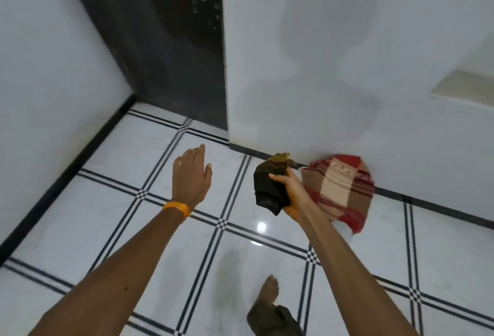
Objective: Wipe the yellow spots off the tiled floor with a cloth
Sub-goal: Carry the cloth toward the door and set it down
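Observation:
My right hand is closed around a cloth, held in the air above the floor. The cloth's bunched end is dark brown with a yellowish tip, and its red, tan and cream checked part hangs out to the right near the white wall. My left hand is stretched forward with fingers apart and holds nothing; an orange band circles its wrist. The white tiled floor has dark double lines. No yellow spots show on the tiles in view.
A white wall with a dark skirting strip stands right ahead. A dark door with a metal latch is set in the corner at the left, beside another white wall. My bare foot and a trouser leg are at the bottom.

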`<state>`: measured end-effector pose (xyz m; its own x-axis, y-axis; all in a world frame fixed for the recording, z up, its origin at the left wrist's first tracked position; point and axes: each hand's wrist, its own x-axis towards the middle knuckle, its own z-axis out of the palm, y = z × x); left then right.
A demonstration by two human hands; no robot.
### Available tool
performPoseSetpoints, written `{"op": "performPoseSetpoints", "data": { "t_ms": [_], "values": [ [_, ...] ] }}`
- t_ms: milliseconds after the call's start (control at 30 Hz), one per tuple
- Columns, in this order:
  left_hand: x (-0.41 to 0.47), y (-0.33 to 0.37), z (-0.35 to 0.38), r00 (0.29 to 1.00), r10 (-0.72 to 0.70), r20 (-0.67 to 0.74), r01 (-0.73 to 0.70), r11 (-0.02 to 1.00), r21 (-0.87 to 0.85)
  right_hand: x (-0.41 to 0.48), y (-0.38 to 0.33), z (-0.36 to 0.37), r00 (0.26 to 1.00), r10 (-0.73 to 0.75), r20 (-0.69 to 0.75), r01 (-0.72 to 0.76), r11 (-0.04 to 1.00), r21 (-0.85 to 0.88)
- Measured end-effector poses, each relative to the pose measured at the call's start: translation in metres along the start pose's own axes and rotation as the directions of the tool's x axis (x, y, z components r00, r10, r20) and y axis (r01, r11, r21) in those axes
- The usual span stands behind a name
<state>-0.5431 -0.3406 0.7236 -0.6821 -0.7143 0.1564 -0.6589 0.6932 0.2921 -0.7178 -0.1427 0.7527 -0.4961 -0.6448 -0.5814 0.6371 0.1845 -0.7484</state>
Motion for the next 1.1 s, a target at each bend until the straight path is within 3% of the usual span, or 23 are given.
{"op": "performPoseSetpoints", "data": {
  "t_ms": [233,500,733,900,1100],
  "values": [
    [0.081,0.151,0.095,0.969,0.211,0.126,-0.204,0.977,-0.068,0.038,-0.05,-0.143,0.978,0.048,-0.201,-0.019,0.99,0.14],
    [0.151,0.261,0.195,0.877,0.4,0.265,-0.38,0.917,-0.124,0.093,-0.061,-0.243,0.917,0.18,-0.355,-0.066,0.949,0.309],
    [0.207,0.301,0.31,0.789,0.491,0.369,-0.472,0.869,-0.146,0.189,-0.036,-0.328,0.867,0.291,-0.404,-0.083,0.884,0.459],
    [0.249,0.322,0.405,0.743,0.552,0.38,-0.554,0.825,-0.115,0.272,-0.013,-0.391,0.85,0.382,-0.363,-0.127,0.817,0.562],
    [0.265,0.339,0.501,0.717,0.576,0.392,-0.579,0.806,-0.124,0.362,0.015,-0.462,0.862,0.304,-0.406,-0.041,0.84,0.541]
  ]
}}
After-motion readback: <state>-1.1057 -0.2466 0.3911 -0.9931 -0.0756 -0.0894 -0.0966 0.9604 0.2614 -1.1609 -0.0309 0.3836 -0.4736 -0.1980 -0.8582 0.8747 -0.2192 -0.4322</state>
